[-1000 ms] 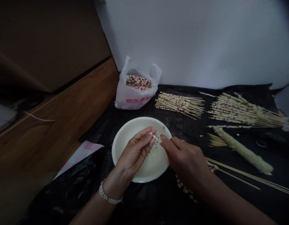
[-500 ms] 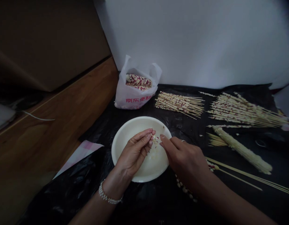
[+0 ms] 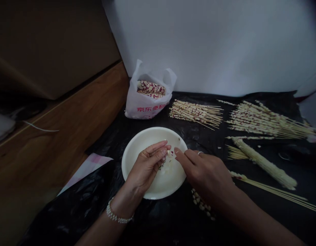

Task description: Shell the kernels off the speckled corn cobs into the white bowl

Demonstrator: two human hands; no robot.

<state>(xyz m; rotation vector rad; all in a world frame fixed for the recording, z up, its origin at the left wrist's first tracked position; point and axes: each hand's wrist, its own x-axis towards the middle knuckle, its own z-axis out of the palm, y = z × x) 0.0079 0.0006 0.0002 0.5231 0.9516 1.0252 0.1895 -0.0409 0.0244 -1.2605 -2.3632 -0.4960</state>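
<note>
Over the white bowl, my left hand has its thumb and fingers pressed together; what they pinch is too small to make out. Beside its fingertips are small white and dark red kernels. My right hand reaches over the bowl's right rim, its fingers closed around a thin skewer mostly hidden by the palm. Behind that hand the skewer shows, with kernels threaded on it. The two hands' fingertips are a small gap apart. Loose pale kernels lie in the bowl below them.
Behind the bowl stands a white plastic bag holding speckled corn cobs. Threaded skewers lie in a small bundle and a larger one. A bare cob, bare sticks and loose kernels rest on black plastic.
Behind my right hand, the skewer's tail has swung up and lies closer to the other sticks. The left fingers have shifted slightly, and the kernel at their tips is less visible.
</note>
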